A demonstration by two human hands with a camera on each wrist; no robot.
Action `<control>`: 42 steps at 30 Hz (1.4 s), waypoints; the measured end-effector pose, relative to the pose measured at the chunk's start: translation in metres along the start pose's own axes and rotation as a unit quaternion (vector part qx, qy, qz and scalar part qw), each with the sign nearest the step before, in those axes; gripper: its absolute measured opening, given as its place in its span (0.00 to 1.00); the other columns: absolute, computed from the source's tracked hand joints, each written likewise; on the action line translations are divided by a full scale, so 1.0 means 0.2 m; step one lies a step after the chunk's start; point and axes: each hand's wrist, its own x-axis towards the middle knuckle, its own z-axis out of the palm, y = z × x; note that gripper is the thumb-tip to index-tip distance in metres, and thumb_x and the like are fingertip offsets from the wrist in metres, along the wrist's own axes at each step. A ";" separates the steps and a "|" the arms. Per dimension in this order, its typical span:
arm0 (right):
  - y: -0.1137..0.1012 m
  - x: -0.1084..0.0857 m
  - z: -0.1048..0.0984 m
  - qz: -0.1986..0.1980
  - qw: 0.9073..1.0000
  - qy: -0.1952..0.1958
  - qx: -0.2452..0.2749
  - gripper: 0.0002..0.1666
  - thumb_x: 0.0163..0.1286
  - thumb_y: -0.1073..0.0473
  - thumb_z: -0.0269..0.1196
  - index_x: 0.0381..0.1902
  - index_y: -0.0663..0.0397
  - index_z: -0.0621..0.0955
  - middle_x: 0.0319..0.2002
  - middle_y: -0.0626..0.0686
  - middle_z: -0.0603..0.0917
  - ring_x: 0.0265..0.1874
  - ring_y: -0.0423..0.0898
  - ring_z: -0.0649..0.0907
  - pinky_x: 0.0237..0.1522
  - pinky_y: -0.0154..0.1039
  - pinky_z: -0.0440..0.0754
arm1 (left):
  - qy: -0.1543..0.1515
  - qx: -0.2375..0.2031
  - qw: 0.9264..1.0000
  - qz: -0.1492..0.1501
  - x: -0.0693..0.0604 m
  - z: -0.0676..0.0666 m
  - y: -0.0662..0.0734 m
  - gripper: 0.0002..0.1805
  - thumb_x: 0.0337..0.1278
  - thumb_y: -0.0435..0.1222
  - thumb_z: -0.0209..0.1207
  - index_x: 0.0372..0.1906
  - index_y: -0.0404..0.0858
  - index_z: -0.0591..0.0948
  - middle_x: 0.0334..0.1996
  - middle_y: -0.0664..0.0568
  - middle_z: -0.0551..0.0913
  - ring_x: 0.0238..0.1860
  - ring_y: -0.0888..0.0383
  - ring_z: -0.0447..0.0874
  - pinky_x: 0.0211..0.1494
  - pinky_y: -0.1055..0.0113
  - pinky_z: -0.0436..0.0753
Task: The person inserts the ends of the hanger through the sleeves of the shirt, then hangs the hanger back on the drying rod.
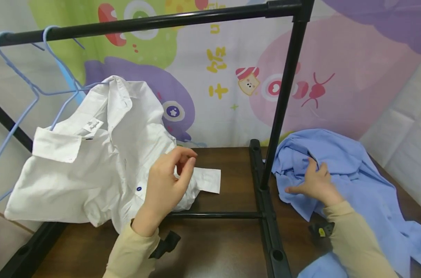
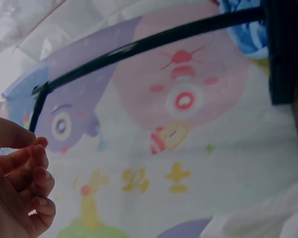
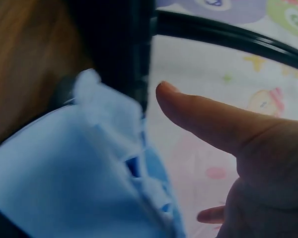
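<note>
A white button shirt (image 1: 64,189) with an open collar hangs on a light blue hanger (image 1: 47,42) at the left. In front of its right side is my left hand (image 1: 170,185), fingers loosely curled and holding nothing. The left wrist view shows the same empty hand (image 2: 20,183). At the right, a blue shirt (image 1: 338,154) lies in a crumpled heap. My right hand (image 1: 316,183) is over it, thumb and fingers spread; whether the fingertips touch the cloth I cannot tell. In the right wrist view, the thumb (image 3: 203,116) stands apart from the blue cloth (image 3: 64,173).
A black garment rack, with its top bar (image 1: 182,17) and upright post (image 1: 284,96), stands between the two shirts. Another blue hanger (image 1: 19,73) hangs at far left. The brown tabletop (image 1: 213,247) lies below, and a printed cartoon curtain (image 1: 217,119) forms the back.
</note>
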 end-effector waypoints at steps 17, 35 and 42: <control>0.12 0.07 0.06 0.009 1.000 0.027 -0.003 0.63 0.44 0.68 0.66 0.64 0.75 0.34 0.53 0.86 0.52 0.43 0.78 0.67 0.45 0.64 0.68 | -0.157 -0.018 0.987 0.006 0.03 0.36 0.11 0.04 0.57 0.36 0.54 0.32 0.44 0.79 0.22 0.61 0.75 0.21 0.67 0.68 0.30 0.73 0.67; 0.02 -0.10 -0.25 -0.089 0.982 0.140 -0.086 0.22 0.51 0.64 0.57 0.46 0.68 0.74 0.39 0.74 0.77 0.29 0.66 0.77 0.27 0.58 0.71 | -0.277 0.013 0.961 0.013 0.02 0.53 0.14 0.04 0.59 0.38 0.53 0.34 0.45 0.79 0.24 0.60 0.76 0.26 0.66 0.71 0.32 0.73 0.70; -0.10 -0.27 -0.35 -0.095 0.969 0.212 -0.079 0.24 0.49 0.60 0.60 0.47 0.63 0.74 0.38 0.73 0.78 0.32 0.69 0.76 0.30 0.59 0.69 | -0.279 -0.004 0.960 0.023 0.02 0.56 0.15 0.14 0.58 0.41 0.55 0.50 0.44 0.76 0.42 0.58 0.79 0.40 0.63 0.74 0.43 0.71 0.74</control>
